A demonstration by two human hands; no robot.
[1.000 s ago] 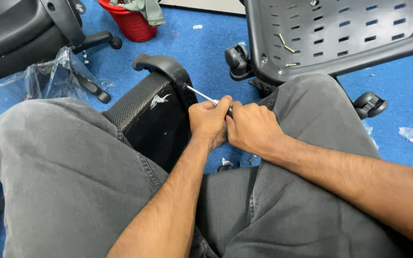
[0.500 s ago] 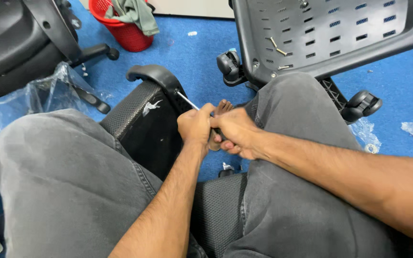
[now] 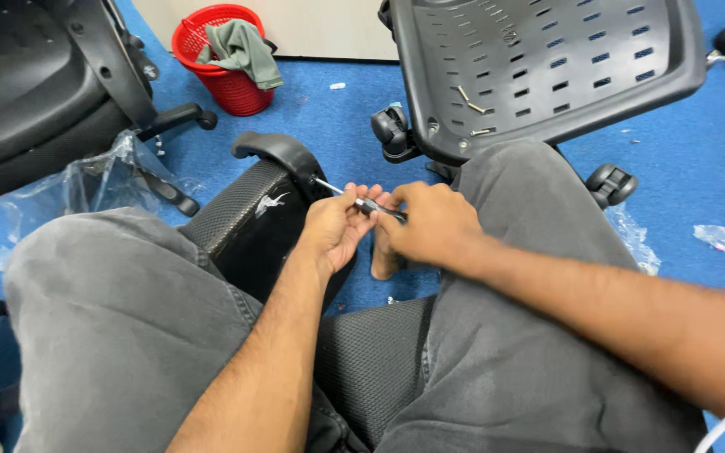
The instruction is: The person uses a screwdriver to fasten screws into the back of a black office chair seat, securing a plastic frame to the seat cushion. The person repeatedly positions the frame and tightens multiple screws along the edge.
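Note:
My left hand (image 3: 335, 226) and my right hand (image 3: 430, 225) meet between my knees, both pinching a thin metal tool (image 3: 354, 199) with a dark grip. Its silver shaft points left toward the black armrest (image 3: 279, 153) of a mesh chair back (image 3: 241, 220) that lies between my legs. My left palm is turned up under the tool, fingers curled. My right fingers close on the tool's dark end. A bare foot (image 3: 383, 256) shows just below the hands.
An upturned black plastic seat pan (image 3: 547, 59) with loose screws (image 3: 470, 107) stands ahead, casters (image 3: 612, 183) beside it. A red basket (image 3: 226, 80) with a green cloth sits at the back left. Another black chair (image 3: 35, 92) and plastic wrap (image 3: 86, 184) lie left. Blue carpet around.
My hands have loosened from a tight clasp; the left palm now opens upward under the tool. The view has tilted up, showing more of the seat pan and basket.

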